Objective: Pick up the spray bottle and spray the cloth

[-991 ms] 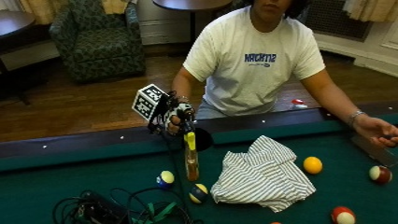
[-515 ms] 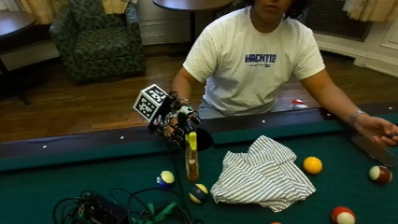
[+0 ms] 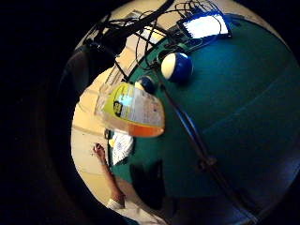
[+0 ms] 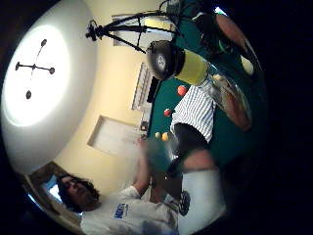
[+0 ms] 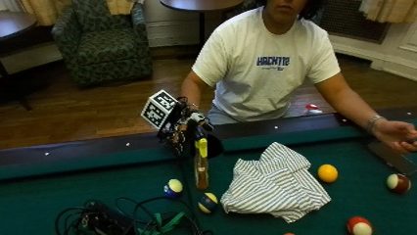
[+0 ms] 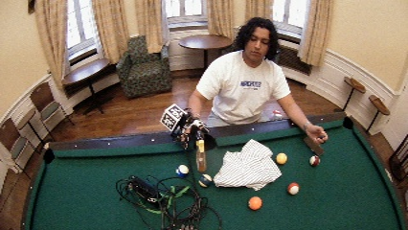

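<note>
Green felt covers the pool table (image 5: 78,191), where one striped cloth (image 5: 277,183) lies crumpled just beside one spray bottle (image 5: 201,166). The gloved right hand (image 5: 184,128) grips the bottle by its top and holds it upright, the amber liquid low in it, its base between two balls. The wide outside view shows six billiard balls — a blue-striped pair (image 5: 173,188) by the bottle, a yellow one (image 5: 327,173), an orange one and two red-striped. The bare left hand (image 5: 397,134) rests at the rail, well apart. One tangle of cables (image 5: 117,220) lies nearby.
</note>
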Motion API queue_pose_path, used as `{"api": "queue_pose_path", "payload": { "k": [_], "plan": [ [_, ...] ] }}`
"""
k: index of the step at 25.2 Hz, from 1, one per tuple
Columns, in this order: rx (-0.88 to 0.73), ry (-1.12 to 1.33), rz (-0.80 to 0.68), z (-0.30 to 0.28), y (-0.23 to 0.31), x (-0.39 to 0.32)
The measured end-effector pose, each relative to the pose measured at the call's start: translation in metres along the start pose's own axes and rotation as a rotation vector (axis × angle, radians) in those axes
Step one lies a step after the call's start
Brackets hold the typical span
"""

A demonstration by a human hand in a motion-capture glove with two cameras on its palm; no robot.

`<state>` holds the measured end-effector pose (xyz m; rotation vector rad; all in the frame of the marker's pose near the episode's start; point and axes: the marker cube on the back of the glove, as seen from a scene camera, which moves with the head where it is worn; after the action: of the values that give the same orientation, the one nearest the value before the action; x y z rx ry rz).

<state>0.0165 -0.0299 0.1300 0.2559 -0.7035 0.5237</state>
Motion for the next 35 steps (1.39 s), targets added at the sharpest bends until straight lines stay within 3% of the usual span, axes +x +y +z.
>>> {"api": "queue_pose_path", "payload": {
  "k": [35],
  "plan": [
    [-0.092, -0.128, 0.121, 0.059, -0.073, -0.01]
  ]
}}
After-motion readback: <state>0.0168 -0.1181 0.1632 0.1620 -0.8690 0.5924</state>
